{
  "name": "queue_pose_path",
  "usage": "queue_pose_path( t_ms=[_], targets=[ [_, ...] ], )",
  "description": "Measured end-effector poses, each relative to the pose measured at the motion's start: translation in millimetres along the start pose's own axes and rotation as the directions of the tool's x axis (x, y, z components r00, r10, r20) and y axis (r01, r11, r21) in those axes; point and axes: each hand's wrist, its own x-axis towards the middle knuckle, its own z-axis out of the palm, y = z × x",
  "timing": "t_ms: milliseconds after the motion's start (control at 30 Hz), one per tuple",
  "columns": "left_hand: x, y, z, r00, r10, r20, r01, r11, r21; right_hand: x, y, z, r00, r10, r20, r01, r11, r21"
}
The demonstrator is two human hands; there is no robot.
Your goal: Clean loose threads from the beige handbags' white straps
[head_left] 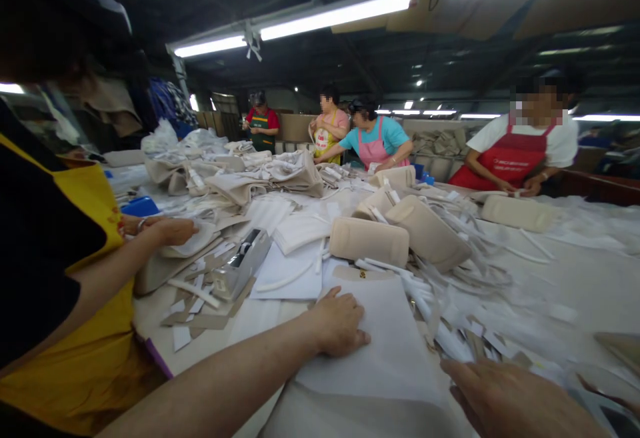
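My left hand (340,321) lies flat with its fingers stretched out on a white sheet (385,351). The sheet covers most of a beige bag panel, whose upper edge with a small gold-coloured fitting (363,275) shows beyond it. At the lower right, my right hand (520,398) hangs near the sheet's right edge, fingers extended toward it. I see nothing held in it, though its underside is hidden. Beige bags (370,241) with white-wrapped handles are heaped just behind the panel.
A tissue-box-like container (243,265) stands among scraps left of the sheet. White-wrapped strips (463,338) lie to the right. A co-worker in a yellow apron (90,205) handles material close at my left. Several other people work across the table, one in a red apron (517,155).
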Motion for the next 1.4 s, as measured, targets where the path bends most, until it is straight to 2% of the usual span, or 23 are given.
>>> queue_pose_path(
  t_ms=[67, 167, 267, 367, 533, 633, 767, 933, 1067, 1200, 1400],
  targets=[
    [-1.2, 0.5, -1.3, 1.0, 0.006, 0.0, -0.006, 1.0, -0.008, 18.3, -6.8, -21.5, 0.996, 0.094, 0.0, -0.094, 0.995, 0.014],
    [-3.2, 1.5, -1.9, 1.0, 0.004, -0.009, -0.004, 1.0, -0.018, 64.0, -18.4, -33.6, 0.993, 0.057, -0.1, -0.051, 0.997, 0.062],
    [-4.4, 2.0, -0.4, 1.0, -0.008, -0.019, 0.008, 1.0, -0.026, 109.8, -25.5, -16.7, 0.995, -0.006, -0.098, 0.016, 0.995, 0.103],
    [-4.2, 3.1, 3.1, 0.998, -0.048, -0.028, 0.047, 0.998, -0.039, 133.9, -27.2, 13.1, 0.998, -0.002, -0.063, 0.008, 0.997, 0.081],
    [-5.1, 10.4, 8.1, 0.994, -0.112, -0.002, 0.112, 0.993, -0.038, 134.1, -25.2, 44.3, 0.998, 0.008, -0.07, -0.006, 0.999, 0.033],
    [-9.9, 16.6, 5.8, 0.991, -0.125, 0.045, 0.126, 0.992, -0.015, 131.8, -24.5, 50.9, 0.996, -0.006, -0.084, 0.008, 1.0, 0.026],
    [-13.9, 18.2, -7.6, 0.989, -0.103, 0.105, 0.104, 0.995, -0.004, 132.5, -24.1, 55.7, 0.995, -0.028, -0.1, 0.03, 0.999, 0.022],
    [6.7, 4.2, -24.2, 0.994, -0.073, 0.079, 0.069, 0.996, 0.055, 132.7, -23.8, 57.3, 0.991, -0.056, -0.125, 0.059, 0.998, 0.025],
    [24.8, -12.7, -20.3, 0.985, -0.1, 0.141, 0.093, 0.994, 0.057, 133.5, -23.1, 57.9, 0.996, -0.024, -0.089, 0.031, 0.996, 0.079],
    [26.3, -23.7, -14.6, 0.978, -0.084, 0.194, 0.079, 0.996, 0.031, 136.8, -16.5, 58.9, 1.0, 0.009, -0.03, -0.004, 0.989, 0.151],
    [29.6, -35.7, -17.9, 0.958, -0.059, 0.282, 0.075, 0.996, -0.046, 146.6, 2.5, 57.8, 0.997, 0.017, 0.079, -0.035, 0.971, 0.237]
  ],
)
